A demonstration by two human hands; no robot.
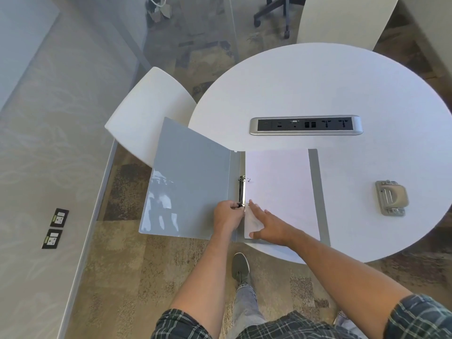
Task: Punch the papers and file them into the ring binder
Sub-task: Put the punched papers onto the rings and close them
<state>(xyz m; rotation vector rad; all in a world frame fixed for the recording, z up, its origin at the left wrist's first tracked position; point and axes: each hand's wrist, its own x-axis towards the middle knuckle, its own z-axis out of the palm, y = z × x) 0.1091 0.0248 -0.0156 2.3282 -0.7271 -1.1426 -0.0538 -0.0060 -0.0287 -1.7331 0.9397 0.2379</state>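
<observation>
Grey binder [193, 182]: left hand [227, 216] pinches ring lever.

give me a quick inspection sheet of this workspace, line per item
surface: round white table with a built-in socket strip.
job's things: grey ring binder lies open, its left cover overhanging the table edge; white papers lie on its right side at the ring mechanism; hole punch sits apart to the right.
clutter: nothing seen.
hands: left hand pinches the lower end of the ring mechanism; right hand rests flat on the papers.
cables: nothing seen on the table.
surroundings: white chair, carpet, floor sockets.
</observation>
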